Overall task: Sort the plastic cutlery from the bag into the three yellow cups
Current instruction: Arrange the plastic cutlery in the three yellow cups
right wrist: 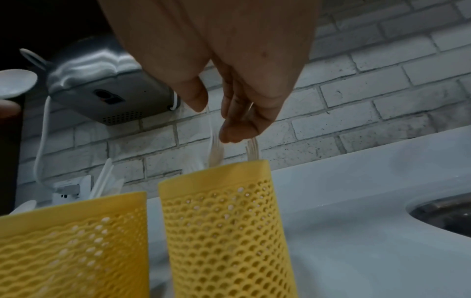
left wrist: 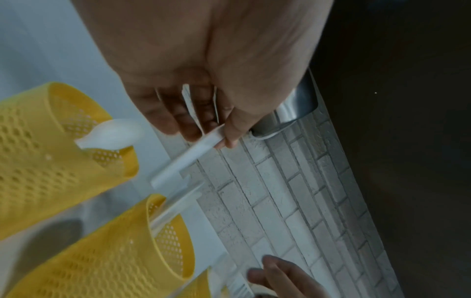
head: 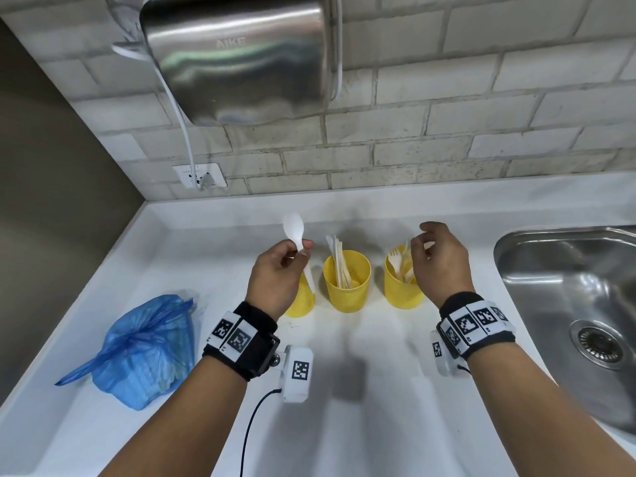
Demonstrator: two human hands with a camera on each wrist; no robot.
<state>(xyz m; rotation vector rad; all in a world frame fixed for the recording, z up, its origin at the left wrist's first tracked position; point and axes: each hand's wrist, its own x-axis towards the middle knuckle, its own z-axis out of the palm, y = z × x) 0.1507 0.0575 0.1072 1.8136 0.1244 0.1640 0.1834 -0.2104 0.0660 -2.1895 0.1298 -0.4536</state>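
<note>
Counter (head: 378, 390) | yellow cups (head: 347, 282): 3 | bag (head: 144, 349): 1 | left hand (head: 275, 273): 1 spoon (head: 294, 232)

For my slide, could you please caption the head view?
Left hand holds a spoon; right hand hovers over the fork cup.

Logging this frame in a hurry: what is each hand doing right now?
Left hand: pinching a white plastic spoon by its handle.
Right hand: fingers loosely curled above the right perforated yellow plastic cup; whether it holds anything cannot be told.
</note>
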